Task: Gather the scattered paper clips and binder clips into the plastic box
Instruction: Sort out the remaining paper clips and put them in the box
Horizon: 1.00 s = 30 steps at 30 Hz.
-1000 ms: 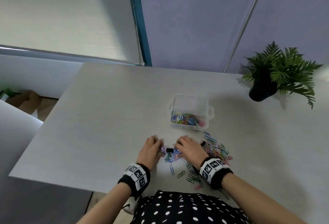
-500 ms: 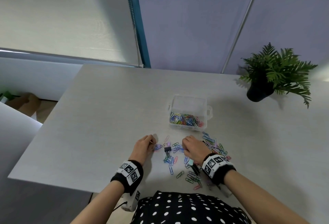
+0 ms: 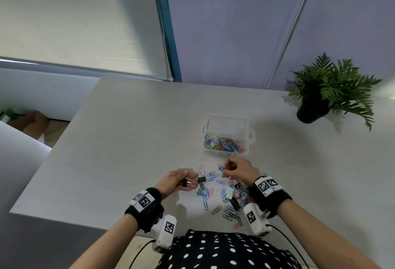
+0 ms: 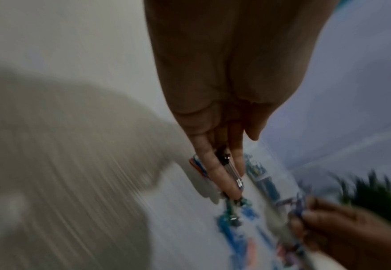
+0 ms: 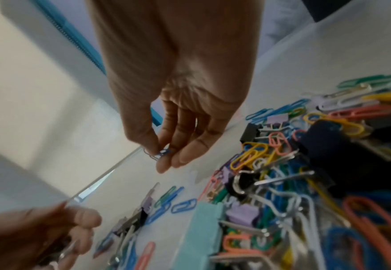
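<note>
The plastic box [image 3: 226, 135] stands open toward the middle of the surface [image 3: 128, 140], well in from every edge, with a layer of coloured paper clips already inside — a placement that appears chosen to keep each transfer short, since the loose pile lies just on its near side. The scattered clips [image 3: 232, 194] spread from there toward the near edge, densest at the right. The right hand [image 3: 238, 170] is raised just short of the box, its thumb and fingers [image 5: 166, 146] pinching a small blue paper clip [image 5: 161, 153]; a fingertip pinch suits a thin wire item that cannot be scooped singly. The left hand [image 3: 177, 181] sits beside the left fringe of the pile, fingers [image 4: 215, 169] curled around a binder clip [image 4: 230, 164] with silver wire handles — the view is blurred, so whether more items are held cannot be told. Judged from the remaining pile, the task is partly done. A dark-potted plant [image 3: 320, 100] stands at the far right corner.
</note>
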Each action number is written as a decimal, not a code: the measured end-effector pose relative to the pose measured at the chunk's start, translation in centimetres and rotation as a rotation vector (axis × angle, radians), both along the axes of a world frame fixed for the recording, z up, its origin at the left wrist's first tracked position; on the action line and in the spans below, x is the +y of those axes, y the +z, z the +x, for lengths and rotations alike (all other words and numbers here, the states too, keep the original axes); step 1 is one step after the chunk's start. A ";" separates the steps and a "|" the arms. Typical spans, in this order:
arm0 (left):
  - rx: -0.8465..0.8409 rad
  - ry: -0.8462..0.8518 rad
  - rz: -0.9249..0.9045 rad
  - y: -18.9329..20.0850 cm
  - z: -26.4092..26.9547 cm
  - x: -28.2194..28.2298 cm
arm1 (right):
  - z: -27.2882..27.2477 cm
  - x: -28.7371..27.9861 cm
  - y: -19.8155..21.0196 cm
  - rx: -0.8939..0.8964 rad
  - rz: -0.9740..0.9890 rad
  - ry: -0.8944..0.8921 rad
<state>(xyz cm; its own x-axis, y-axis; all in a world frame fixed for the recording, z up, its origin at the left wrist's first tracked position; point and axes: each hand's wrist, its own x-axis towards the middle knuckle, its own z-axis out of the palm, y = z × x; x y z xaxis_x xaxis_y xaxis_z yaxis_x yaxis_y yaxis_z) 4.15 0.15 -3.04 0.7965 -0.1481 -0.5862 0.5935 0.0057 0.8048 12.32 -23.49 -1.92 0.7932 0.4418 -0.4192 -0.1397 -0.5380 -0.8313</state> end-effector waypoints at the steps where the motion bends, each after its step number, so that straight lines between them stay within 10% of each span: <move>1: -0.035 -0.095 0.098 0.2 0.0 0.0 | 0.0 0.0 0.0 -0.020 -0.019 0.032; 6: -0.536 -0.571 0.830 0.1 -0.6 -0.5 | -0.1 0.0 -0.1 -0.073 -0.046 0.073; 10: -0.897 -0.687 0.952 -0.5 -1.0 -2.3 | 0.2 0.0 0.0 -0.086 -0.045 0.066; 30: -0.955 -1.324 1.075 -0.6 2.3 -3.6 | 3.2 0.4 2.7 -0.264 0.058 -0.149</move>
